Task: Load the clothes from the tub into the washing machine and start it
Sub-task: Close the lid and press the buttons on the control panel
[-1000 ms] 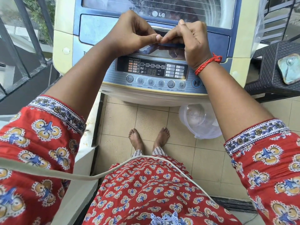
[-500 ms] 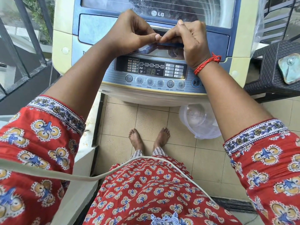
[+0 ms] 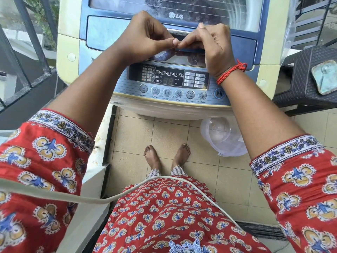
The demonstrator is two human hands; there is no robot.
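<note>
Seen from above at a top-loading washing machine [image 3: 160, 73] on a tiled balcony floor: both hands at the front edge of the lid [image 3: 116, 35], left hand [image 3: 144, 38] and right hand [image 3: 211, 46] side by side, thumbs nearly touching at the recessed lid handle [image 3: 189, 50]. Fingers of both hands curled over that handle edge, apparently gripping it; exact hold under the knuckles hidden. Red thread bracelet [image 3: 231, 72] around the right wrist.

Lid down or very nearly down, dark laundry [image 3: 197, 10] dimly visible through its clear window, so loading looks done or close to it. Tub named in the task not identifiable here; only a translucent plastic container [image 3: 224, 137] on the floor just beside the machine's base, contents unclear. No loose clothes on the floor.

Control panel [image 3: 169, 75] directly below the hands, display faint, digits not legible enough to say whether power is on. Row of round buttons beneath it untouched, start/pause button [image 3: 218, 93] at the right end, close under the right wrist. Judged remaining: seating the lid fully, choosing or confirming a programme, pressing start.

Dark woven stool [image 3: 306, 73] to the right of the machine, metal railing [image 3: 27, 52] to the left, pale cable [image 3: 91, 198] trailing across the red printed dress in the foreground.
</note>
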